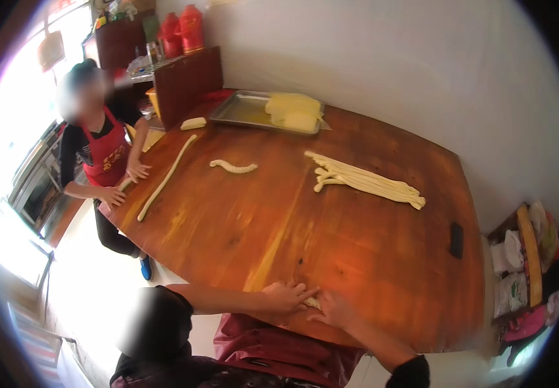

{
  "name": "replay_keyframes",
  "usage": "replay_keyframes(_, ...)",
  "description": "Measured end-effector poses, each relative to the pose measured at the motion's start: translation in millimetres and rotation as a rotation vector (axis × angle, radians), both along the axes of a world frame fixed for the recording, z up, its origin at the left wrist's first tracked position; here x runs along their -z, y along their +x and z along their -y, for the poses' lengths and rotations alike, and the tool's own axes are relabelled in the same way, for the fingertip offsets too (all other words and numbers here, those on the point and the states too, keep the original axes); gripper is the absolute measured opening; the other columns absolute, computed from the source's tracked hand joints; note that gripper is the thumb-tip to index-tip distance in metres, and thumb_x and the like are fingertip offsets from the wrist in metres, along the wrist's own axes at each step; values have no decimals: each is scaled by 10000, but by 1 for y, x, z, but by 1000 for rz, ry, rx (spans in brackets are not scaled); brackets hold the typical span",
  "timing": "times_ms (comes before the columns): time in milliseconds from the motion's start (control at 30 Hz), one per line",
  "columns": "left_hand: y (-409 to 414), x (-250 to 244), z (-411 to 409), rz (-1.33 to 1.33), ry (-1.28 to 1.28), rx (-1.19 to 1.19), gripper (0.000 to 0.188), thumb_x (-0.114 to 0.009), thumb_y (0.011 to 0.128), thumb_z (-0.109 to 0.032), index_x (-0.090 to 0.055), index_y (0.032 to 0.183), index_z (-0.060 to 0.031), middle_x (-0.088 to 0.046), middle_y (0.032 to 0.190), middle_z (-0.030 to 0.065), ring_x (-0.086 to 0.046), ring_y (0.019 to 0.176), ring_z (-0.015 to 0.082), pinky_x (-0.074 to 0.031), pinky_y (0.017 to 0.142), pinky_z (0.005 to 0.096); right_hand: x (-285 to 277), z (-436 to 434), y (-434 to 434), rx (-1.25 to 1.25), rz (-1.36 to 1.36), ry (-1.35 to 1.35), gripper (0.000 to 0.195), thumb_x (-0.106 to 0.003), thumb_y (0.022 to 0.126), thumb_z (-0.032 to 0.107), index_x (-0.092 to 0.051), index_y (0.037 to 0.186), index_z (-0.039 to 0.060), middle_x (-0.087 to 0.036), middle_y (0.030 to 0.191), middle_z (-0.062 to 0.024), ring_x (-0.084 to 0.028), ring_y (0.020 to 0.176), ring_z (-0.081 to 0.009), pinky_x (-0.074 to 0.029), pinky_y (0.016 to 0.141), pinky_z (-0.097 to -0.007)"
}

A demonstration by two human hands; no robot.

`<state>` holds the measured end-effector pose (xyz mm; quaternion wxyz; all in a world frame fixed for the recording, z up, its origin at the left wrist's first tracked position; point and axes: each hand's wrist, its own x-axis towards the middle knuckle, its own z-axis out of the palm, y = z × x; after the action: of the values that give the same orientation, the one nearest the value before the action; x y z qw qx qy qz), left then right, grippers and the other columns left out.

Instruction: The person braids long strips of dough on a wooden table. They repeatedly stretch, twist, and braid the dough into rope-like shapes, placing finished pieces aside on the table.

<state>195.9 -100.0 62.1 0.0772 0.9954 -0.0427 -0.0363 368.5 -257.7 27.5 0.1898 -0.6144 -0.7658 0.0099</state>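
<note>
At the near edge of the wooden table (pixel 357 233), a short piece of twisted dough (pixel 312 303) lies between my hands, mostly covered by fingers. My left hand (pixel 287 296) reaches over its left side, fingers stretched towards the right. My right hand (pixel 334 309) is at its other end. The hands hide how firmly the dough is held. Farther up the table lies a bundle of long dough strands (pixel 366 181). A finished-looking short braided dough twist (pixel 233 167) rests left of the bundle, and a single long dough rope (pixel 167 178) lies near the left edge.
A co-worker (pixel 107 145) in a red apron works a dough piece at the table's left edge. At the back stand a metal tray (pixel 240 107) with covered dough and a dough lump (pixel 193 123). A dark block (pixel 456 240) lies right; shelves with bags (pixel 512 271) stand beyond.
</note>
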Motion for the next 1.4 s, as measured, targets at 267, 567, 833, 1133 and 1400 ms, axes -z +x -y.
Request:
replay_keyframes(267, 6, -31, -16, -281, -509, -552, 419, -408, 992, -353, -435, 1261, -33, -546, 1186, 156, -579, 1065, 350, -514, 827, 433, -10, -48, -14, 122, -209, -83, 587, -629, 896, 330, -470, 1322, -41, -591, 1015, -166, -605, 835, -247, -501, 766, -353)
replay_keyframes(567, 45, -8, -245, 1143, -1711, -1448, 557, -339, 997, -479, -347, 1392, -86, -467, 1338, 124, -497, 1168, 286, -437, 915, 412, -61, -108, 48, 189, -741, 274, 656, -640, 901, 233, -335, 1428, -12, -536, 1186, -163, -553, 981, -253, -460, 874, -356)
replay_keyframes(833, 152, 64, -254, 931, -182, -1249, 267, -570, 901, -268, -593, 1072, -65, -576, 1077, 164, -530, 1032, 361, -437, 880, 455, 4, -31, 143, 842, -175, 127, 517, -592, 907, 264, -459, 1321, -16, -500, 1288, -205, -423, 1227, -370, -361, 1019, -458)
replay_keyframes(1133, 301, 43, -253, 639, -21, -651, 209, -638, 828, -243, -661, 871, -39, -614, 977, 163, -581, 925, 344, -484, 830, 432, -2, -50, 164, 903, -187, 61, 487, -599, 903, 320, -520, 1274, 15, -501, 1296, -152, -402, 1249, -338, -339, 1032, -462)
replay_keyframes(1400, 311, 2, -253, 306, -252, -765, 386, -581, 883, -302, -541, 1160, -36, -646, 1011, 215, -630, 940, 367, -504, 807, 451, -1, -64, 182, 910, -238, 163, 436, -611, 889, 333, -569, 1193, 23, -574, 1145, -151, -469, 1133, -334, -366, 961, -462)
